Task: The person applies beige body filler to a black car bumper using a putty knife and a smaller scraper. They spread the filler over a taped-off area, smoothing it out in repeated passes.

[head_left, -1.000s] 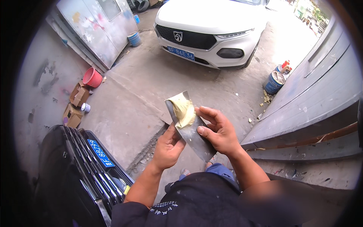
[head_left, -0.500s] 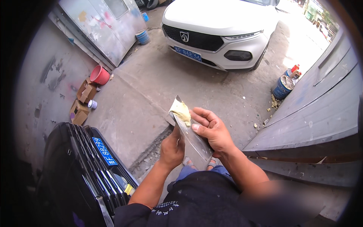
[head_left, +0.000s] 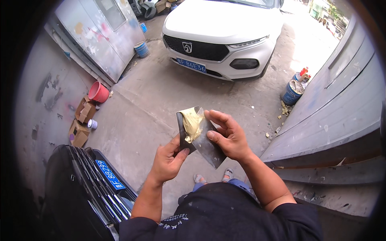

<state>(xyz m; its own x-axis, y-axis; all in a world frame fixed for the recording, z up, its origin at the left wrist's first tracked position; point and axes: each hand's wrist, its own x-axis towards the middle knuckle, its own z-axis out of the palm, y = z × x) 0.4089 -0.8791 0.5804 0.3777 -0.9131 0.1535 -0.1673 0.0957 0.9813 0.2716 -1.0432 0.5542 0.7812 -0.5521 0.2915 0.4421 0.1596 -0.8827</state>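
Thick pale-yellow putty (head_left: 192,123) lies in a lump across two flat spreaders in front of my body. My left hand (head_left: 165,162) pinches a dark spreader blade (head_left: 183,140) between thumb and fingers, with putty wrapping over its upper end. My right hand (head_left: 230,138) holds a thin grey metal plate (head_left: 212,152), thumb on its face and the other fingers stretched along and behind its edge. Plate and blade overlap under the putty, so where they touch is partly hidden.
A white car (head_left: 219,38) stands ahead, and a black car bumper with grille (head_left: 94,184) is close at my left. Cardboard boxes (head_left: 85,110) and a red bucket (head_left: 99,92) line the left wall. A blue paint bucket (head_left: 292,93) sits by the grey panel (head_left: 333,100) at right.
The left hand's spreader has turned from nearly edge-on to face up, and that hand has moved left and slightly down. The putty now shows broader. The surroundings shifted slightly left in view.
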